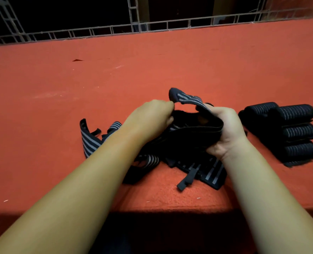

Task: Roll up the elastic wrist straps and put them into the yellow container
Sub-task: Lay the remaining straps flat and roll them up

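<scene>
Black elastic wrist strap with grey stripes (pixel 192 132) hangs between both hands; left hand (pixel 152 120) pinches its end, right hand (pixel 225 131) clenches the bundle; loose striped straps (pixel 207 171) under the grip may tangle and pull the roll open; yellow container is not visible.

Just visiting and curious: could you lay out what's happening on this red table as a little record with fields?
surface: red table
left hand: pinches one end of a striped strap
right hand: grips the same strap's bunched part
loose straps: tangled heap under the hands
rolled straps: several, side by side at the right, apart from the heap
yellow container: not in view
</scene>
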The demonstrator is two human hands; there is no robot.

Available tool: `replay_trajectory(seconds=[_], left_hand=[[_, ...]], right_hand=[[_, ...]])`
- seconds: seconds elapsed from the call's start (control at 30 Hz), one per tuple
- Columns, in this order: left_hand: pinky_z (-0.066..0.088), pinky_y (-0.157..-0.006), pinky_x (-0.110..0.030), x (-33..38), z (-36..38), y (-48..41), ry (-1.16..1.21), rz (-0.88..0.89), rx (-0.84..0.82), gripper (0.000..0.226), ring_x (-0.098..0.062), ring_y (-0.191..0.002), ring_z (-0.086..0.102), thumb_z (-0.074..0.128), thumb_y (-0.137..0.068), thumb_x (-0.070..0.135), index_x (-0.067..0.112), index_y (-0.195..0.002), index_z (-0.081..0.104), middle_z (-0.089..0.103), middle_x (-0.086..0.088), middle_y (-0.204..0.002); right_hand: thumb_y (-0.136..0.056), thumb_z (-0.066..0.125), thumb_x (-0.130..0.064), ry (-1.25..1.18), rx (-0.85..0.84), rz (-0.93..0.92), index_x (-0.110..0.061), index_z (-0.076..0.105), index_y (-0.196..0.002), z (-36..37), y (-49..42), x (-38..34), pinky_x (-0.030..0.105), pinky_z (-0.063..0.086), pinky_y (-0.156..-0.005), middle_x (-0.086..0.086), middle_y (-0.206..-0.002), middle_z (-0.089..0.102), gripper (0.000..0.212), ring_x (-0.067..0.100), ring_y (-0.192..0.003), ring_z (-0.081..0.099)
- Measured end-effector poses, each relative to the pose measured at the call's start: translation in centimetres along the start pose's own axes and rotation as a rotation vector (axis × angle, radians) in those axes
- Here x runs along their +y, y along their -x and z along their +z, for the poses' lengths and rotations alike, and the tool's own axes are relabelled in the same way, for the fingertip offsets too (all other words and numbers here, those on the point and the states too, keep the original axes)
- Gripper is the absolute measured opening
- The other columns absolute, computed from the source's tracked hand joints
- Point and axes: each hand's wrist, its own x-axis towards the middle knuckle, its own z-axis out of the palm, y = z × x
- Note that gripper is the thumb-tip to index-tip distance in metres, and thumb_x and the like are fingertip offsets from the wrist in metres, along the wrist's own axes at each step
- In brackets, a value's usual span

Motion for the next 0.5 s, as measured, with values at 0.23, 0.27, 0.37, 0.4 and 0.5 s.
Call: replay_trajectory(seconds=[0.23,0.27,0.37,0.4,0.5], left_hand=[[0.041,-0.067,-0.037,-7.1,-2.4,-0.3,0.247,-0.484,0.111,0.020,-0.035,-0.094,0.056,0.045,-0.109,0.015,0.010,-0.094,0.056,0.061,-0.021,-0.103],[0.046,-0.069,-0.032,-7.3,-3.4,0.2,0.362,-0.518,0.112,0.020,-0.037,-0.101,0.062,0.047,-0.110,0.014,0.015,-0.094,0.059,0.064,-0.022,-0.109],[0.050,-0.094,-0.031,-7.7,-6.0,1.9,0.234,-0.558,-0.013,0.011,-0.032,-0.122,0.065,0.066,-0.103,0.013,0.016,-0.113,0.068,0.069,-0.011,-0.125],[0.048,-0.096,-0.031,-7.6,-7.1,2.4,0.233,-0.594,0.077,0.015,-0.029,-0.121,0.065,0.070,-0.100,0.014,0.017,-0.115,0.067,0.068,-0.007,-0.120],[0.045,-0.082,-0.026,-8.4,-9.6,3.1,0.501,-0.763,0.238,0.012,-0.024,-0.103,0.063,0.064,-0.103,0.018,0.021,-0.098,0.053,0.053,-0.003,-0.093]], right_hand=[[-0.086,0.059,-0.014,0.325,0.220,-0.126,-0.012,0.077,-0.092,0.7,0.8,-0.2,0.037,0.058,-0.067,0.013,-0.084,0.074,0.019,0.028,-0.072,0.072],[-0.083,0.059,-0.015,0.396,0.286,-0.144,-0.011,0.075,-0.090,0.8,0.5,-0.2,0.037,0.055,-0.065,0.014,-0.083,0.071,0.018,0.028,-0.072,0.069],[-0.087,0.053,-0.013,0.630,0.389,-0.272,0.002,0.065,-0.090,1.6,0.5,-0.6,0.028,0.043,-0.056,0.022,-0.082,0.064,0.019,0.020,-0.072,0.055],[-0.092,0.052,-0.012,0.658,0.408,-0.294,-0.001,0.067,-0.093,2.0,0.6,-0.8,0.027,0.042,-0.054,0.019,-0.079,0.064,0.019,0.018,-0.068,0.053],[-0.097,0.050,-0.019,0.716,0.396,-0.303,-0.013,0.071,-0.099,4.1,1.5,-1.7,0.031,0.047,-0.066,-0.001,-0.079,0.067,0.022,0.016,-0.070,0.059]])
